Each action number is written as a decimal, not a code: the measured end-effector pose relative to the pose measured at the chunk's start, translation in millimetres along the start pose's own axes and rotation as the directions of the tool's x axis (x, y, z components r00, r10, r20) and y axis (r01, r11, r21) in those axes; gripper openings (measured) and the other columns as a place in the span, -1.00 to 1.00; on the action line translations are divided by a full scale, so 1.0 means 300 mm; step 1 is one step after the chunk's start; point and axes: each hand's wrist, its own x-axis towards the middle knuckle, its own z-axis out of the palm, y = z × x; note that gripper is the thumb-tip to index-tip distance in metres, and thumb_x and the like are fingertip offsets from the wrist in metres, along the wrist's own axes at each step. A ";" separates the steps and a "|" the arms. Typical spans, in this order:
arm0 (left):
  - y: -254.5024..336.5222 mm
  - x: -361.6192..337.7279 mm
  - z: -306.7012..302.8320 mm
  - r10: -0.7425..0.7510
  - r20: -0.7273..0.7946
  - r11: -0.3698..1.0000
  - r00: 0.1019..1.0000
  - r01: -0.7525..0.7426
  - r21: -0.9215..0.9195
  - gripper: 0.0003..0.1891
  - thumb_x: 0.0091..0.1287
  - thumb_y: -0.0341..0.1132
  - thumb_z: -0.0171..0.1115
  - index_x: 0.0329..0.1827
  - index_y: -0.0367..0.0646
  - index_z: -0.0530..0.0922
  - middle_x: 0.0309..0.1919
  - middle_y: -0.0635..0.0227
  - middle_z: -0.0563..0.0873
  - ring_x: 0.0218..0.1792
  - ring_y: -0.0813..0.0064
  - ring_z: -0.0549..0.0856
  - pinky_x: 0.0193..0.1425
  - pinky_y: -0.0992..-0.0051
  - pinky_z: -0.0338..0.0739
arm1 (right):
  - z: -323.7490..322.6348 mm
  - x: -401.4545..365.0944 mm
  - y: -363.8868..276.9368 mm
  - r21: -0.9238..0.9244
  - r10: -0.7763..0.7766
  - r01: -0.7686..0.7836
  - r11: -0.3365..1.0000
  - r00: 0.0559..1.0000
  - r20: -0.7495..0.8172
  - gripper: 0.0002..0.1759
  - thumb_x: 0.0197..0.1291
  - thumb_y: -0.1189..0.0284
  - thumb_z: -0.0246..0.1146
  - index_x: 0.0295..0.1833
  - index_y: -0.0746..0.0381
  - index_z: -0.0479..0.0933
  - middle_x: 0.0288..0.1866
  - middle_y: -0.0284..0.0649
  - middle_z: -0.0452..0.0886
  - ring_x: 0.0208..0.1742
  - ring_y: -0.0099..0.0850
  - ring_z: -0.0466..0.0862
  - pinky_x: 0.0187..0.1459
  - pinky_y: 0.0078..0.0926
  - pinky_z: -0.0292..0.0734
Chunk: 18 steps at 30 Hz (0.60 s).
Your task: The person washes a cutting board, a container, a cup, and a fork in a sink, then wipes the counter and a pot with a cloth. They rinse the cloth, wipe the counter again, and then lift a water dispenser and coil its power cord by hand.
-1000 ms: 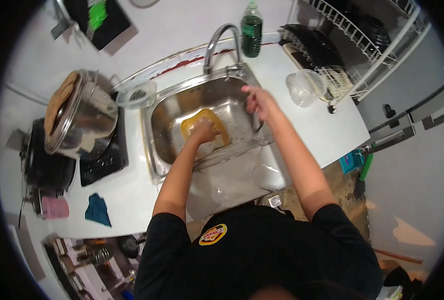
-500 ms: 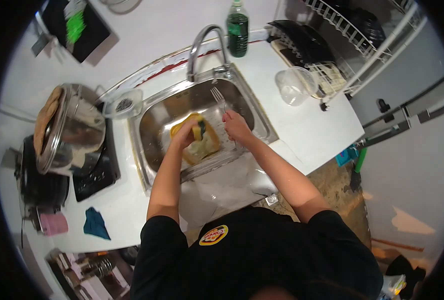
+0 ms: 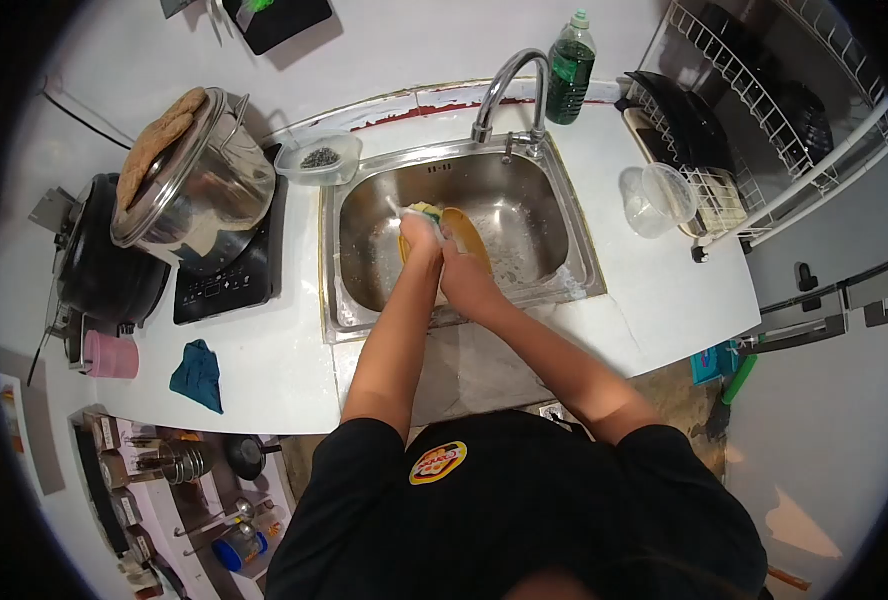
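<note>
My left hand [image 3: 421, 235] is closed around a yellow and green sponge [image 3: 427, 210] over the sink [image 3: 529, 215]. Close beside it, my right hand [image 3: 467, 278] is closed on the fork, whose handle is mostly hidden by my hands. A blurred pale end of the fork [image 3: 395, 207] pokes out to the left of the sponge. Beneath both hands a yellow plastic container [image 3: 471, 232] lies in the sink, partly covered by them.
A curved faucet [image 3: 509, 90] rises behind the sink, next to a bottle of green liquid [image 3: 570, 70]. On the left, a large steel pot [image 3: 209, 165] stands on a black induction cooker [image 3: 226, 275]. A clear plastic tub [image 3: 659, 200] and wire dish rack [image 3: 754, 195] are on the right.
My right hand has brought the fork over to the sponge in my left hand, and the hands now nearly touch. The camera view has shifted, so the sink appears farther right.
</note>
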 end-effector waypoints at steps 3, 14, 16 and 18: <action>-0.046 0.027 0.031 0.124 -0.072 0.987 0.990 -0.116 0.115 -0.61 0.28 -0.04 -0.13 -0.33 -0.15 0.55 -0.45 0.22 0.63 -0.47 0.23 0.61 -0.39 0.26 0.49 | -0.022 -0.008 0.053 -0.062 -0.013 0.013 0.998 1.000 0.001 -0.71 0.18 0.52 -0.06 -0.01 0.43 0.36 -0.32 0.28 0.57 -0.20 0.17 0.58 -0.11 0.02 0.45; 0.083 0.200 -0.340 0.053 0.291 -0.576 0.955 -0.209 0.790 -0.34 0.14 0.03 0.25 0.20 -0.24 0.40 0.00 0.04 0.60 0.08 0.09 0.53 0.20 0.26 0.40 | -0.483 -0.036 -0.246 -0.559 -0.388 0.613 0.558 0.789 0.478 -0.86 -0.10 0.37 0.24 -0.44 0.15 0.68 -0.45 -0.16 0.66 -0.38 -0.21 0.68 -0.37 -0.22 0.57; 0.095 0.246 -0.386 -0.051 0.237 -0.623 0.970 -0.216 0.752 -0.38 0.15 0.00 0.23 0.17 -0.26 0.40 -0.03 0.05 0.61 0.03 0.12 0.55 0.15 0.29 0.42 | -0.358 0.047 -0.344 -0.570 -0.484 0.631 0.526 0.773 0.410 -0.85 -0.08 0.36 0.24 -0.42 0.15 0.68 -0.45 -0.15 0.66 -0.37 -0.21 0.68 -0.37 -0.22 0.57; 0.127 0.262 -0.394 -0.105 0.231 -0.629 0.967 -0.245 0.738 -0.42 0.16 -0.04 0.20 0.15 -0.28 0.41 -0.07 0.06 0.62 -0.01 0.14 0.57 0.10 0.33 0.45 | -0.223 0.137 -0.450 -0.526 -0.542 0.666 0.530 0.742 0.395 -0.84 -0.05 0.35 0.23 -0.39 0.15 0.67 -0.44 -0.15 0.66 -0.37 -0.20 0.68 -0.37 -0.21 0.56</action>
